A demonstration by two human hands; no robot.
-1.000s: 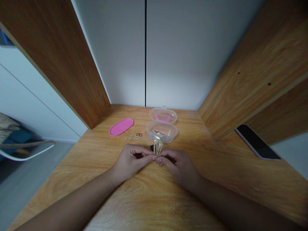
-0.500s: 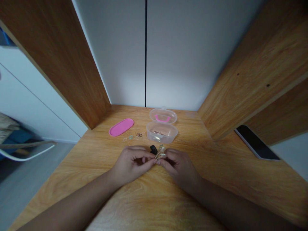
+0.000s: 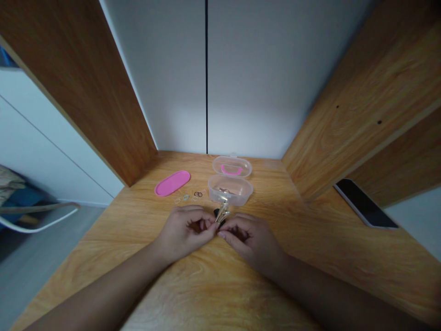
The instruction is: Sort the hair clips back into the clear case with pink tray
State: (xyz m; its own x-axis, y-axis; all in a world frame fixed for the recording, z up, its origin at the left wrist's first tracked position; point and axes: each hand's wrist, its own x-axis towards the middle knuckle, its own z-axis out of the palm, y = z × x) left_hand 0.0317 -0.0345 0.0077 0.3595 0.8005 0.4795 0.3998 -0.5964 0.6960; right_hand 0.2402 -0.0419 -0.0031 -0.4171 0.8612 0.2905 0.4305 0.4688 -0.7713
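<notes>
My left hand point(image 3: 188, 230) pinches a shiny gold-coloured hair clip point(image 3: 222, 212) between thumb and fingertips, its wider end pointing up and away. Close beside it, my right hand point(image 3: 253, 236) is closed in a pinch at the clip's lower end; whatever its fingertips grip is hidden. A small black object point(image 3: 217, 212) shows partly behind the clip, its kind unclear. Just beyond the hands stands a clear plastic box point(image 3: 246, 195), its lid point(image 3: 248, 166) with a pink handle tipped back. Some small items lie inside the box.
On the wooden table point(image 3: 206, 294), a pink oval tray point(image 3: 172, 183) lies left of the box. Several small hair ties point(image 3: 198, 194) are scattered between them. A phone point(image 3: 365, 203) rests at the right by a wooden panel. White doors point(image 3: 248, 92) rise behind.
The gold hair clip has moved slightly left and turned a little, staying in my left fingers. My right fingertips have shifted left, lower against the clip. The view has shifted slightly.
</notes>
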